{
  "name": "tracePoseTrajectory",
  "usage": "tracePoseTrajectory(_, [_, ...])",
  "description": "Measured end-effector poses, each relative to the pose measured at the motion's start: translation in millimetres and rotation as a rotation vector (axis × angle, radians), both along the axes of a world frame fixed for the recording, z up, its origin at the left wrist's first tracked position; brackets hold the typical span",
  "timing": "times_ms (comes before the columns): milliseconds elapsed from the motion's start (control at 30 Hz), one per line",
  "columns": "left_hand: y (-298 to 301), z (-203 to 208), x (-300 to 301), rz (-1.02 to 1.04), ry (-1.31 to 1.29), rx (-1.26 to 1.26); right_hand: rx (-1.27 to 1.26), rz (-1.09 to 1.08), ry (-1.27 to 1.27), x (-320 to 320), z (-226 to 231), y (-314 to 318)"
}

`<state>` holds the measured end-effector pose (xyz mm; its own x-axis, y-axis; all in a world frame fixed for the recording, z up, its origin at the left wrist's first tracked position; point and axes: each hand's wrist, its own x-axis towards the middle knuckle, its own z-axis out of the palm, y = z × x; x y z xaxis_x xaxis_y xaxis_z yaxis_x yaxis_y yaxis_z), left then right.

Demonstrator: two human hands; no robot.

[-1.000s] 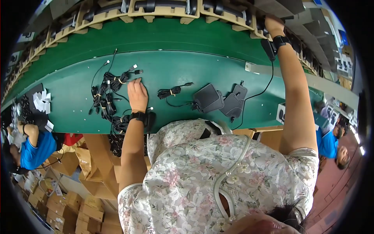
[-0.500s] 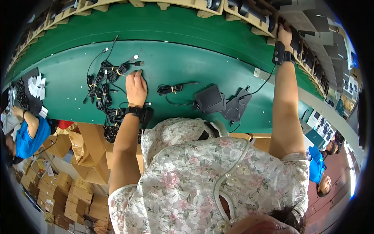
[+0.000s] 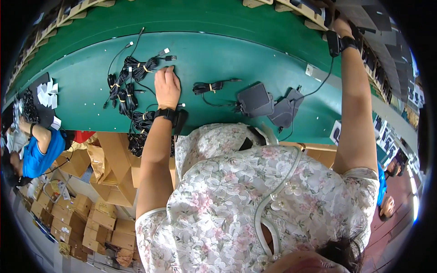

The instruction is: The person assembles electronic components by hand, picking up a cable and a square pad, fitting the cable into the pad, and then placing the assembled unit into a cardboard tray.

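My left hand (image 3: 167, 88) rests on the green table, its fingers loosely bent and nothing seen in them. Beside it, on the left, lie several bundles of black cable (image 3: 128, 93) tied with tan bands, some with USB plugs. My right arm is stretched to the far right, where my right hand (image 3: 342, 28) reaches in at a tan tray (image 3: 309, 14) holding dark items. Its fingertips are hidden there, so any grip cannot be made out. Between my arms lie a banded cable (image 3: 208, 87), a black box-shaped adapter (image 3: 255, 100) and a dark grey flat device (image 3: 287, 108).
A row of tan trays runs along the table's far side. At the left, a person in a blue shirt (image 3: 43, 154) works near white paper slips (image 3: 48, 94). Cardboard boxes (image 3: 114, 168) stand below the table at the left. Another person (image 3: 387, 207) is at the far right.
The whole view has shifted a little, so the table's things appear higher and further right. Both hands keep nearly the same places relative to the cables and the tray.
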<state>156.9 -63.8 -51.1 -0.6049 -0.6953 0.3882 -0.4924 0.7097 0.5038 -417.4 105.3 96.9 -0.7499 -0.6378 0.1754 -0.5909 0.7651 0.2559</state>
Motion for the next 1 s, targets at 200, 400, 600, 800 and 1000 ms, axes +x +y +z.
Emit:
tracePoseTrajectory(200, [-10,-7,-8,-0.025,0.032,-0.016,-0.138,0.555,0.128,167,-1,9])
tracePoseTrajectory(400, [14,48,-34,-0.277,-0.037,0.154,0.133,0.733,-0.580,339,-42,32])
tracePoseTrajectory(600, [41,21,-36,-0.455,-0.318,0.051,0.176,0.639,-0.499,352,-78,45])
tracePoseTrajectory(800, [33,-6,-40,-0.207,-0.385,0.374,-0.001,0.567,-0.608,322,-100,45])
tracePoseTrajectory(1000, [41,22,-80,-0.350,0.195,0.725,-0.237,0.472,-0.889,324,-63,15])
